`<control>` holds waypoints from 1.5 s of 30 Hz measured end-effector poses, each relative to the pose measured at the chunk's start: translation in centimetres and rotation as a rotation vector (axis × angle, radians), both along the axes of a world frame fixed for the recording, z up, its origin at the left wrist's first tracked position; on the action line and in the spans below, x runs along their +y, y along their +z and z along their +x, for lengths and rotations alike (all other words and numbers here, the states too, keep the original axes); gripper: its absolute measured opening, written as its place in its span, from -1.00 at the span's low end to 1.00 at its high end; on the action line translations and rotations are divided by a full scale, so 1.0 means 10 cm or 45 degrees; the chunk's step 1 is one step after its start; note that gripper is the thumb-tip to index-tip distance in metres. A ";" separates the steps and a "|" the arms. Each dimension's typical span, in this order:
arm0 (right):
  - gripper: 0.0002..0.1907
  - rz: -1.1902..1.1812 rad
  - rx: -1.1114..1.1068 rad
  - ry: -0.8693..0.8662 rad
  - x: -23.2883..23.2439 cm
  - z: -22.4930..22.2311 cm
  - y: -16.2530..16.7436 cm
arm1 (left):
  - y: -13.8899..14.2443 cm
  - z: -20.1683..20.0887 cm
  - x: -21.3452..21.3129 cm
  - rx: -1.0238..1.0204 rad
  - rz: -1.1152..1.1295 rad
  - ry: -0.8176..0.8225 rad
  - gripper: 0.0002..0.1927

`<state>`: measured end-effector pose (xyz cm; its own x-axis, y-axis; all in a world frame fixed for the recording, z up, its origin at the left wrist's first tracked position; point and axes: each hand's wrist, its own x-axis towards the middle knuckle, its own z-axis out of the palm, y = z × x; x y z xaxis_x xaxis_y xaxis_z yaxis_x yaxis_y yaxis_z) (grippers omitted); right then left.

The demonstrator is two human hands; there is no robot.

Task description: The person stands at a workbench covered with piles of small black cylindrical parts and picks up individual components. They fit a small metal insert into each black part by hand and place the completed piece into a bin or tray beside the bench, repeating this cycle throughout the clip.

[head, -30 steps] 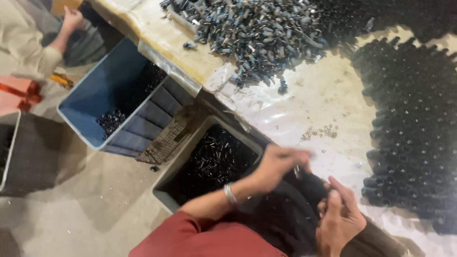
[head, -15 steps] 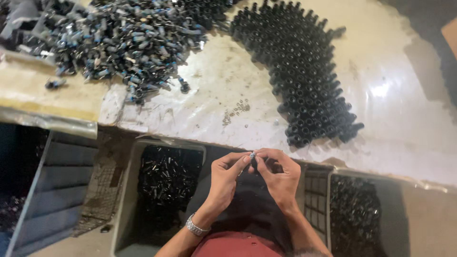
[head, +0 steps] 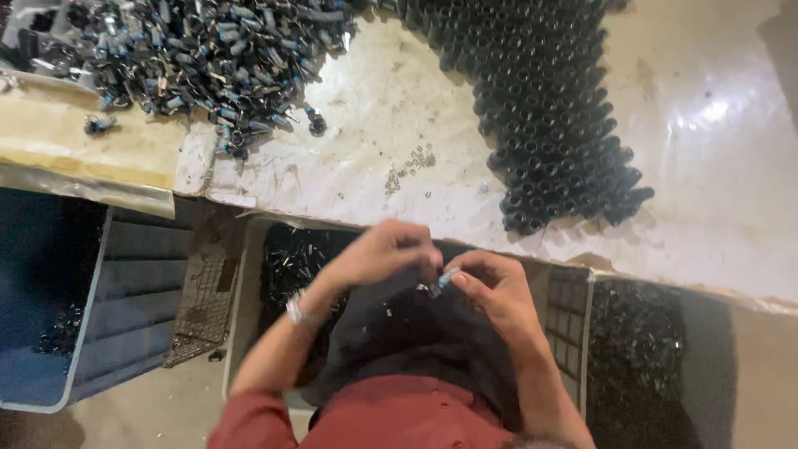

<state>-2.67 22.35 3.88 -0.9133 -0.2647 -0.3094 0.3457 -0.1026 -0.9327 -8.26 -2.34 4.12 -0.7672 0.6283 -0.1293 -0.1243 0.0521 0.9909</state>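
Note:
My left hand (head: 378, 254) and my right hand (head: 490, 287) meet over my dark lap cloth (head: 407, 333), just below the table's front edge. Between their fingertips they pinch one small grey-blue metal part (head: 445, 280); which hand bears its weight I cannot tell. A silver bracelet (head: 295, 309) sits on my left wrist. Red sleeves cover both forearms at the bottom of the view. A few tiny bright bits lie on the cloth under the hands.
On the pale table (head: 715, 208), a loose heap of grey-blue parts (head: 208, 58) lies far left, and upright black tubes (head: 549, 108) stand packed at centre. Tiny rings (head: 411, 162) are scattered between. Below: a blue crate (head: 125, 299), a bin of dark parts (head: 291, 258), another bin (head: 636, 357).
The view has swung from the left floor and crates to straight over the table. My hands came together and now pinch the small part over my lap.

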 end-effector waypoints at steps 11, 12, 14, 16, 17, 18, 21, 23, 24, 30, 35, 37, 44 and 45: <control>-0.82 -0.032 0.225 -0.163 0.32 0.28 0.01 | 0.07 -2.86 -0.43 1.664 -1.138 0.783 -0.59; -0.81 -0.067 0.234 -0.187 0.34 0.30 -0.02 | 0.10 -2.89 -0.44 1.707 -1.180 0.736 -0.62; -0.78 -0.096 0.208 -0.236 0.37 0.33 -0.09 | 0.12 -2.91 -0.47 1.771 -1.274 0.644 -0.66; -0.76 -0.085 0.144 -0.284 0.37 0.32 -0.16 | 0.13 -2.93 -0.54 1.888 -1.253 0.587 -0.68; -0.76 -0.085 0.158 -0.252 0.37 0.30 -0.18 | 0.12 -2.94 -0.58 1.943 -1.245 0.554 -0.69; -0.76 -0.088 0.168 -0.222 0.36 0.29 -0.20 | 0.13 -2.95 -0.62 1.995 -1.305 0.518 -0.70; -0.76 -0.101 0.054 -0.193 0.34 0.26 -0.15 | 0.17 -2.98 -0.69 2.040 -1.268 0.506 -0.74; -0.76 -0.204 0.054 -0.201 0.32 0.25 -0.05 | 0.27 -2.82 -0.63 1.898 -0.961 0.620 -0.75; -0.76 -0.312 0.114 -0.213 0.29 0.24 0.00 | 0.33 -2.67 -0.55 1.677 -0.731 0.675 -0.77; -0.65 -0.432 0.116 -0.354 -0.03 0.10 -0.04 | 0.25 -0.59 -0.02 1.188 -0.135 0.281 -0.52; -0.79 -0.615 0.077 -0.309 -0.18 0.32 -0.31 | -0.22 0.45 0.23 0.820 0.149 0.336 -0.47; -0.85 -0.445 0.100 -0.285 -0.19 0.38 -0.28 | -0.29 0.55 0.20 0.841 0.184 0.385 -0.45; -0.84 0.598 0.999 0.295 -0.32 0.25 -0.04 | -0.18 0.64 0.10 0.750 -0.439 0.174 -0.43; -0.78 0.176 0.639 0.094 -0.43 0.29 -0.09 | -0.14 0.64 0.12 0.729 -0.465 0.100 -0.42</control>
<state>0.27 18.05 2.97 -0.9386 -0.3218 0.1246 -0.1454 0.0412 -0.9885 -1.89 -1.15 2.76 -0.8193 0.5613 0.1171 0.3971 0.4081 0.8221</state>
